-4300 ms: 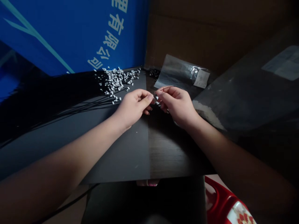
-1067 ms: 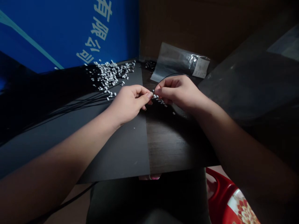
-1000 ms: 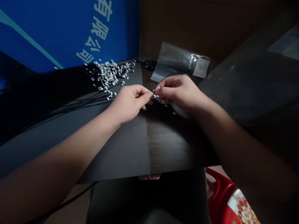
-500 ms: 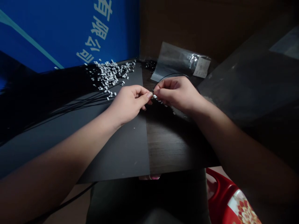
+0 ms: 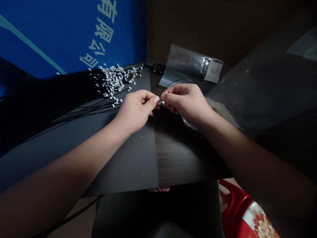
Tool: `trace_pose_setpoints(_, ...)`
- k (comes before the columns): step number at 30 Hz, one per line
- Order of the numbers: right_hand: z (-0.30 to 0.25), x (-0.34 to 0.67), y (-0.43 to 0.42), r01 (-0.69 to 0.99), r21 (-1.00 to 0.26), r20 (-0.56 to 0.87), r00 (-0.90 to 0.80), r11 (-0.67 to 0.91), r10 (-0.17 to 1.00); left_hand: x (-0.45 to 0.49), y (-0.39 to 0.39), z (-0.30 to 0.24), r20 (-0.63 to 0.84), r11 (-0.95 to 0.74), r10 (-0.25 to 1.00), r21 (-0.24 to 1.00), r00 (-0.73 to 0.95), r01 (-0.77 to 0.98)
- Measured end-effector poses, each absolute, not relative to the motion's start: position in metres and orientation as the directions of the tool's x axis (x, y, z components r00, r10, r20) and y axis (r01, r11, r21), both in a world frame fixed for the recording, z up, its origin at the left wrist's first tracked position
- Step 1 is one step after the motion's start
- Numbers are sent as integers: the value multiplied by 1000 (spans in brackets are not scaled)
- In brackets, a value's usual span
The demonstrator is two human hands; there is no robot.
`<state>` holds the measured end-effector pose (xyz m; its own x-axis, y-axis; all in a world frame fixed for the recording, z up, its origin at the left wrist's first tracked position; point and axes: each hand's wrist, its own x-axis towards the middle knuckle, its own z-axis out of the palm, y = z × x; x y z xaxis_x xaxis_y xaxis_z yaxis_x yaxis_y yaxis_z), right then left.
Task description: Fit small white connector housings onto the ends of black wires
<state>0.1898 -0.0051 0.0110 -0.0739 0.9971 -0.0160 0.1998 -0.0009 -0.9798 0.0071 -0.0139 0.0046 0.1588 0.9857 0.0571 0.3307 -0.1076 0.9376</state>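
Note:
My left hand point(image 5: 135, 114) and my right hand point(image 5: 187, 102) meet at the fingertips over a dark tabletop. The left thumb and forefinger pinch toward a few tiny white pieces point(image 5: 162, 103). A thin black wire point(image 5: 174, 81) arcs up out of my right fingers, which are closed around it. Behind my left hand lies a heap of small white rectangular pieces point(image 5: 114, 81). Several long black wires point(image 5: 81, 112) run from near that heap off to the left. The exact grip at the fingertips is partly hidden by the fingers.
A matte black sheet point(image 5: 123, 165) covers the left of the wooden table point(image 5: 183, 155). Behind lie a clear plastic bag point(image 5: 185, 62) with a label and small black parts point(image 5: 158, 69). A blue printed board point(image 5: 49, 39) stands back left; a red floral container point(image 5: 247, 211) sits below right.
My hands have shifted slightly, with the fingertips still together. Fewer white pieces show below my right fingers, and the view has tilted a little.

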Motion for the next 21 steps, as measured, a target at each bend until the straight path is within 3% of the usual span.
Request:
trace_pose_setpoints(5, 12, 199, -2, 357, -929, 50, -137, 96, 989, 3, -10, 7, 73, -131, 982, 927, 173, 353)
trace_pose_setpoints(7, 14, 202, -4, 470, -842, 193, -196, 264, 962, -1, -6, 7, 52, -109, 983, 938, 177, 328)
trace_pose_setpoints(10, 16, 204, -11, 547, -625, 473, -302, 557, 828, -5, -1, 10, -31, -40, 973, 953, 228, 299)
trace_pose_setpoints(12, 17, 204, -15, 544, -548, 571, -312, 635, 760, -7, 2, 12, -77, -3, 963, 956, 259, 294)
trace_pose_setpoints(14, 18, 204, -17, 503, -626, 545, -265, 596, 796, -8, 2, 14, -90, 15, 960, 962, 265, 271)
trace_pose_setpoints(18, 21, 203, -17, 284, -889, 269, -314, 360, 911, -8, 1, 16, -95, 51, 966, 981, 239, 185)
trace_pose_setpoints(21, 21, 202, -17, 291, -896, 189, -435, 336, 880, -8, 1, 16, -120, 97, 963, 990, 242, 104)
